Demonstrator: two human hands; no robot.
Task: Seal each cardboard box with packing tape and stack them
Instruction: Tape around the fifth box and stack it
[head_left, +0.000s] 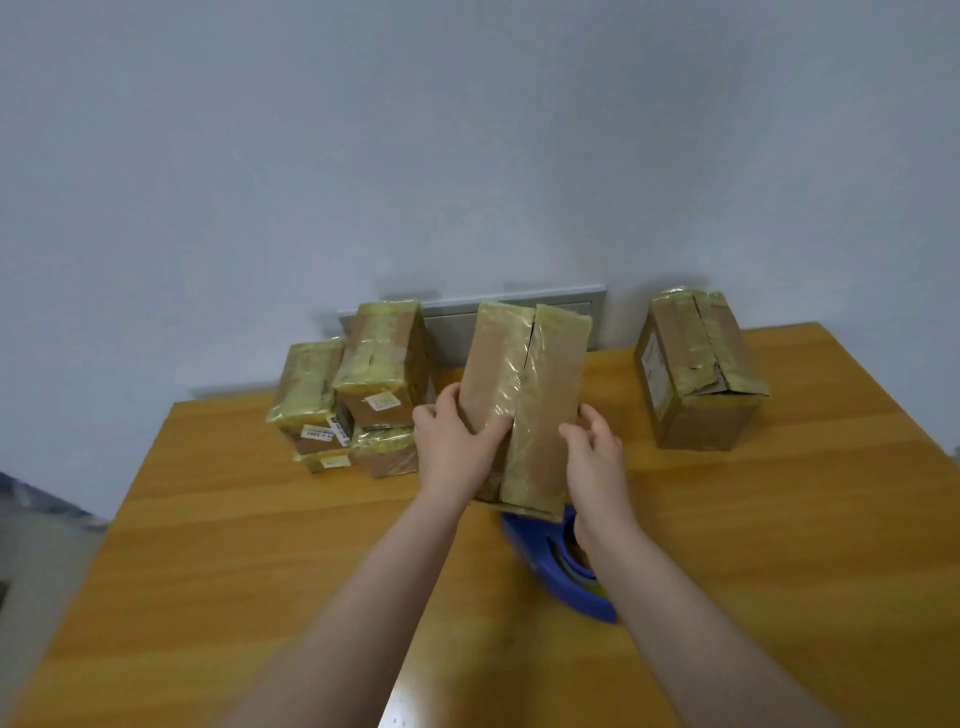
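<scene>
Both forearms stretch out over the table (260, 571), the blue tape dispenser (556, 571) parked handily under the right wrist. Left hand (452, 447) and right hand (597, 457) clamp the box (524, 395) mid-table, fingers curled round its sides, likely squeezing the gaping seam together for taping.

The right forearm (675, 613) hides part of the tape dispenser (537, 569).

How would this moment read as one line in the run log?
left hand: grips taped box | right hand: grips taped box | tape dispenser: on table | stack: left | lone box: right
</scene>
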